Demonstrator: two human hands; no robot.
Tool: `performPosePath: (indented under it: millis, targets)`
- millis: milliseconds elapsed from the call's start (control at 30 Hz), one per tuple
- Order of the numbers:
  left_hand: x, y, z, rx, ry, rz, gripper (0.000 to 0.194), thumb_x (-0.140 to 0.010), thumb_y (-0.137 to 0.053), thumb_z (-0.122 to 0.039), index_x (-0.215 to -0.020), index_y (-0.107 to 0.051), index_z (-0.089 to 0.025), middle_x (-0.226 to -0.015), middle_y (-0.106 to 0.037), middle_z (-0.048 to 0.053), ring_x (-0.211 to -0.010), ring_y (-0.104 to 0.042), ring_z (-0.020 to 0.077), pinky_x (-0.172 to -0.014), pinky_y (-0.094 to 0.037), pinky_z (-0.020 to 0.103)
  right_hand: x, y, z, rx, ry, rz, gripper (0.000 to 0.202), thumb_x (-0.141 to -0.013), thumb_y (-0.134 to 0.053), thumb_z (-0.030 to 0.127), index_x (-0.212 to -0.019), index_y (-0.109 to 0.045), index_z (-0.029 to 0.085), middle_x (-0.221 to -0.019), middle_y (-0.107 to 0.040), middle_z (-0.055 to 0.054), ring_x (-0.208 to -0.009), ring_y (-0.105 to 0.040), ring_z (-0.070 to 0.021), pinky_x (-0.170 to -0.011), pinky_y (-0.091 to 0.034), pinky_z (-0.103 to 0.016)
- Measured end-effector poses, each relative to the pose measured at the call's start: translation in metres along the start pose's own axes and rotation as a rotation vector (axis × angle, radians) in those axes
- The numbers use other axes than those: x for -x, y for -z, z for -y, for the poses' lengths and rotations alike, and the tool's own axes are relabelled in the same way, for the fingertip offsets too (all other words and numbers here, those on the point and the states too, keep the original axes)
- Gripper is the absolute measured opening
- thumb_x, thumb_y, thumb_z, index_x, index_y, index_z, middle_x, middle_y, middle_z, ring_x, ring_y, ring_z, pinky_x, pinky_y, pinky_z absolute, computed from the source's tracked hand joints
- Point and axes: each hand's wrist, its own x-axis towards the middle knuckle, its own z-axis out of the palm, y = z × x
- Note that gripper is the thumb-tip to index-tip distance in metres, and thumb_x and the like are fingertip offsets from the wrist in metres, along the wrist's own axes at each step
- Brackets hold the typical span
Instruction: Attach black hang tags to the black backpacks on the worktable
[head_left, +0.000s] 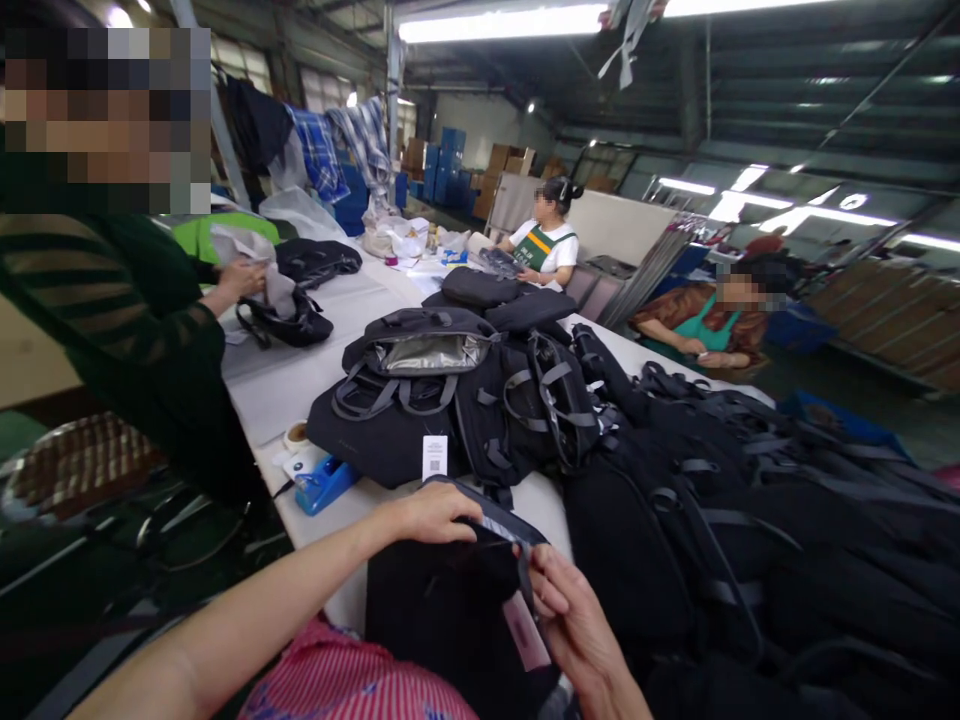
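Note:
A black bag (442, 600) lies in front of me at the table's near edge, its top opening showing a grey lining. My left hand (436, 512) grips the far rim of that opening, the fingers curled over it. At the right end of the opening my right hand (562, 600) pinches the bag's edge by a dark strap. Beside the right fingers hangs a pale pink tag (525, 632). Just beyond, another black bag (375, 430) bears a white label (435, 457).
Black bags (735, 520) are heaped along the right. An open bag with silvery lining (431, 352) sits ahead. A blue tape dispenser (324, 485) stands at the table's left edge. One co-worker (97, 290) stands at left handling a bag; two others (551, 240) are across the table.

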Motion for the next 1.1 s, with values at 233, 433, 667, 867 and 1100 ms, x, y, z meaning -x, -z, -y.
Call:
performPosePath:
  millis: [233,433,667,867,1100]
  targets:
    - [-0.01,0.018,-0.01,-0.06,-0.133,-0.044,0.053,-0.077,-0.066,-0.021,-0.129,-0.055,-0.021,-0.122,-0.064,0.007,-0.11,-0.059,0.0264,-0.097,-0.043,0.037,-0.018,-0.024,0.046,0.104,0.059,0.093,0.037,-0.065,-0.089,0.04,-0.067,-0.06,0.016,-0.046,-0.021,0.013,-0.044,-0.013,-0.0033,-0.041,-0.022,-0.015]
    - [-0.042,0.009,-0.007,-0.216,-0.02,-0.144,0.036,-0.085,-0.07,-0.033,-0.118,-0.062,-0.019,-0.107,-0.063,0.008,-0.099,-0.056,0.0255,-0.085,-0.042,0.036,-0.041,-0.022,0.078,0.187,0.128,0.031,0.037,-0.062,-0.091,0.04,-0.066,-0.064,0.015,-0.047,-0.029,0.011,-0.046,-0.014,-0.0034,-0.04,-0.018,-0.016]
    - [-0.048,-0.013,-0.009,-0.167,-0.097,-0.293,0.013,-0.089,-0.064,-0.018,-0.099,-0.069,-0.025,-0.115,-0.062,0.004,-0.11,-0.053,0.0228,-0.103,-0.034,0.043,-0.043,-0.009,0.07,0.27,0.15,0.007,0.045,-0.059,-0.089,0.05,-0.065,-0.06,0.016,-0.045,-0.034,0.011,-0.043,-0.017,-0.0024,-0.043,-0.017,-0.018]
    - [-0.038,-0.037,-0.016,-0.114,0.088,-0.397,0.013,-0.092,-0.054,-0.015,-0.083,-0.064,-0.018,-0.102,-0.065,0.009,-0.1,-0.053,0.0252,-0.09,-0.042,0.041,-0.041,0.004,0.079,0.447,0.249,-0.074,0.041,-0.068,-0.081,0.055,-0.071,-0.065,0.017,-0.044,-0.04,0.008,-0.046,-0.031,-0.0079,-0.047,-0.025,-0.022]
    - [-0.037,-0.04,-0.005,0.017,0.239,-0.337,0.029,-0.095,-0.048,-0.023,-0.067,-0.05,-0.019,-0.075,-0.059,0.002,-0.076,-0.054,0.0175,-0.072,-0.041,0.028,0.026,-0.032,0.066,0.93,0.165,0.417,0.037,-0.092,-0.052,0.048,-0.075,-0.07,0.02,-0.076,-0.068,-0.003,-0.046,-0.04,-0.0092,-0.045,-0.028,-0.027]
